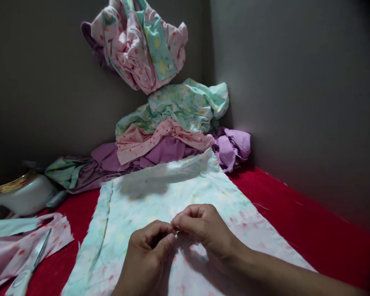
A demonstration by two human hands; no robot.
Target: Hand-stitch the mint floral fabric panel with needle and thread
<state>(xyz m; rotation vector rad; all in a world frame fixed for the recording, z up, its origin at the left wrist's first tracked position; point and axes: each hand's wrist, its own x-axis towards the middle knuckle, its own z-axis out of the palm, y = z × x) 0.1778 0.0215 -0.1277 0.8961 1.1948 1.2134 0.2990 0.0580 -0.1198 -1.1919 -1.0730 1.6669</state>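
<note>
Red table point(299, 218) w/ pale printed cloth point(148, 197) spread flat; left hand point(146, 257) & right hand point(203, 228) pinch together at 6 o'clock, grasping something tiny; scissors point(27, 267) at 8.

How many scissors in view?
1: scissors at lower left, lying on a pink scrap left of the hands; more may be hidden under cloth.

left hand point(148, 255), right hand point(203, 226) pinching pale cloth point(160, 193) (perhaps thread)
</note>
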